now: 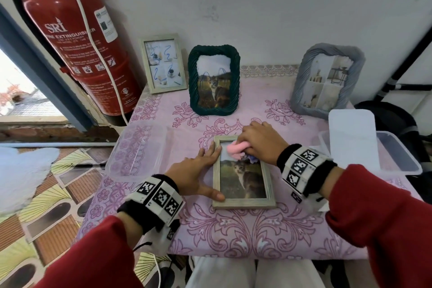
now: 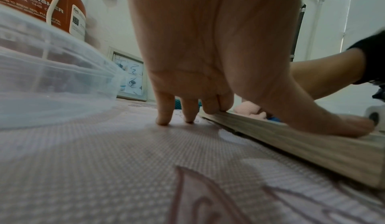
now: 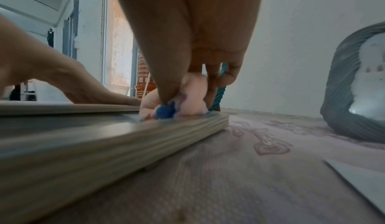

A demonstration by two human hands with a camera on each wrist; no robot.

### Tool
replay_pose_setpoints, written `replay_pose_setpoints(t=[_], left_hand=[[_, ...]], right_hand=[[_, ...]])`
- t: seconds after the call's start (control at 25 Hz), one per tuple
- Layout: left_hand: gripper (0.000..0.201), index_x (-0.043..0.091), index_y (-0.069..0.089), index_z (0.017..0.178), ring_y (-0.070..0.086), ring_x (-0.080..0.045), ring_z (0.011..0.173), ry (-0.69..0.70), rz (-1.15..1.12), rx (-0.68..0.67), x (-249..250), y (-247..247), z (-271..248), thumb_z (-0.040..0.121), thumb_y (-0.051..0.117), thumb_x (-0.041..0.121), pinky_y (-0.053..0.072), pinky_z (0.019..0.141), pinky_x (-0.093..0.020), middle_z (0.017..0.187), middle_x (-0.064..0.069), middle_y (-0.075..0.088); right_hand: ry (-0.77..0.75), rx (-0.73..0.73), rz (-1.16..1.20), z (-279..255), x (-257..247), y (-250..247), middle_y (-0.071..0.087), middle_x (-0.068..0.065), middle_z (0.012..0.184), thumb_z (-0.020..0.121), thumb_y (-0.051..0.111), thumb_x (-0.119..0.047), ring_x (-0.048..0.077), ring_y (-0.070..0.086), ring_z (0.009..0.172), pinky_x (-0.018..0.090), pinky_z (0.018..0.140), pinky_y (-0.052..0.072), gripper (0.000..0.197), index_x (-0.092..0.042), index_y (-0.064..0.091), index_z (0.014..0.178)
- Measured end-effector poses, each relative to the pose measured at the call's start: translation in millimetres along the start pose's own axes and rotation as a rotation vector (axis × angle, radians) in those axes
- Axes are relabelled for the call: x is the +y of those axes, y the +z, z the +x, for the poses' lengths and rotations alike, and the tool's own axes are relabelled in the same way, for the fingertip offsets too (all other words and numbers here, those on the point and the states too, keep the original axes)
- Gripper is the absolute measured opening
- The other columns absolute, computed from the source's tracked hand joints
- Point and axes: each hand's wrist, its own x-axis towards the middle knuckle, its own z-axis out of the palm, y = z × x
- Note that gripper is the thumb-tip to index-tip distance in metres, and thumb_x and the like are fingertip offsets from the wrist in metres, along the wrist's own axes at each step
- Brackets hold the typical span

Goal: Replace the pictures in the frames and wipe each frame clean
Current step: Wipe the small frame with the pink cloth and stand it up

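A light wooden frame [image 1: 243,202] with a cat picture lies flat on the pink patterned tablecloth [image 1: 233,229]. My left hand [image 1: 198,170] rests flat along its left rail, thumb on the near corner and fingers straight. In the left wrist view the frame's edge [image 2: 302,145] runs under the thumb. My right hand [image 1: 257,140] grips a pink cloth [image 1: 236,147] with a blue bit and presses it on the glass at the frame's far end. The right wrist view shows the pink cloth [image 3: 191,94] pinched between thumb and fingers on the frame [image 3: 104,142].
Three frames stand at the back: a pale wooden one [image 1: 162,63], a dark green one [image 1: 214,80] and a grey one [image 1: 327,82]. A clear plastic tub [image 1: 138,149] sits left, another tub with its lid [image 1: 353,138] right. A red fire extinguisher [image 1: 77,37] stands far left.
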Motion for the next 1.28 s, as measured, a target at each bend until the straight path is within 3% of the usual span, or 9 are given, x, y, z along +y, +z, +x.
replay_pose_setpoints(t=[0.12, 0.2, 0.48, 0.8, 1.12, 1.2, 1.28], left_hand=[[0.121, 0.033, -0.011, 0.148, -0.009, -0.013, 0.145, -0.006, 0.014, 0.007, -0.1, -0.5, 0.8, 0.065, 0.074, 0.059, 0.013, 0.119, -0.038, 0.155, 0.011, -0.020], [0.120, 0.033, -0.010, 0.148, -0.008, -0.013, 0.145, -0.012, 0.016, 0.011, 0.0, -0.5, 0.4, 0.065, 0.074, 0.058, 0.014, 0.119, -0.038, 0.156, 0.011, -0.019], [0.121, 0.026, -0.011, 0.148, -0.010, -0.019, 0.146, -0.012, -0.021, 0.033, 6.1, 1.5, -3.8, 0.068, 0.076, 0.048, 0.013, 0.118, -0.048, 0.156, 0.006, -0.018], [0.120, 0.025, -0.010, 0.149, -0.010, -0.020, 0.145, -0.002, -0.040, 0.038, 5.8, 1.0, -5.7, 0.068, 0.077, 0.047, 0.013, 0.119, -0.046, 0.157, 0.004, -0.016], [0.119, 0.026, -0.010, 0.149, -0.012, -0.020, 0.145, -0.006, -0.040, 0.023, 4.6, 1.2, -2.9, 0.069, 0.075, 0.049, 0.010, 0.119, -0.047, 0.156, 0.006, -0.019], [0.118, 0.025, -0.010, 0.149, -0.012, -0.020, 0.145, -0.007, -0.054, 0.017, 4.3, 1.1, -3.3, 0.070, 0.075, 0.048, 0.009, 0.119, -0.046, 0.156, 0.006, -0.019], [0.118, 0.026, -0.010, 0.149, -0.013, -0.020, 0.145, -0.006, -0.057, 0.008, 4.1, 1.5, -3.6, 0.070, 0.075, 0.048, 0.009, 0.120, -0.045, 0.155, 0.006, -0.020]], right_hand=[[-0.033, -0.037, 0.146, 2.6, -3.4, 1.6, 0.062, 0.009, 0.102, 0.084, 0.055, -0.011, 0.027, 0.052, 0.100, 0.035, 0.081, 0.037, 0.027, -0.016, 0.068, 0.106], [-0.090, -0.061, 0.156, -5.4, -11.9, 3.7, 0.060, 0.007, 0.103, 0.084, 0.054, -0.012, 0.025, 0.050, 0.100, 0.039, 0.086, 0.039, 0.028, -0.019, 0.067, 0.107], [-0.223, -0.066, -0.015, -55.8, -43.6, 12.7, 0.054, -0.004, 0.110, 0.090, 0.047, -0.030, 0.019, 0.043, 0.106, 0.035, 0.084, 0.027, 0.026, -0.029, 0.059, 0.113], [-0.071, -0.046, -0.098, -56.5, -19.8, -2.2, 0.059, -0.011, 0.104, 0.087, 0.051, -0.038, 0.018, 0.042, 0.103, 0.033, 0.075, 0.016, 0.025, -0.037, 0.061, 0.111], [0.068, -0.036, 0.048, -7.6, -6.1, -5.8, 0.062, 0.002, 0.104, 0.085, 0.053, -0.017, 0.025, 0.049, 0.103, 0.033, 0.077, 0.024, 0.026, -0.027, 0.067, 0.105], [0.074, -0.022, 0.181, -8.5, -5.7, -3.3, 0.064, 0.007, 0.101, 0.082, 0.055, -0.011, 0.029, 0.052, 0.100, 0.031, 0.077, 0.032, 0.027, -0.022, 0.069, 0.103], [0.051, -0.015, 0.299, -13.7, -6.9, -1.2, 0.068, 0.010, 0.099, 0.078, 0.056, -0.006, 0.031, 0.056, 0.097, 0.029, 0.078, 0.033, 0.027, -0.016, 0.071, 0.098]])
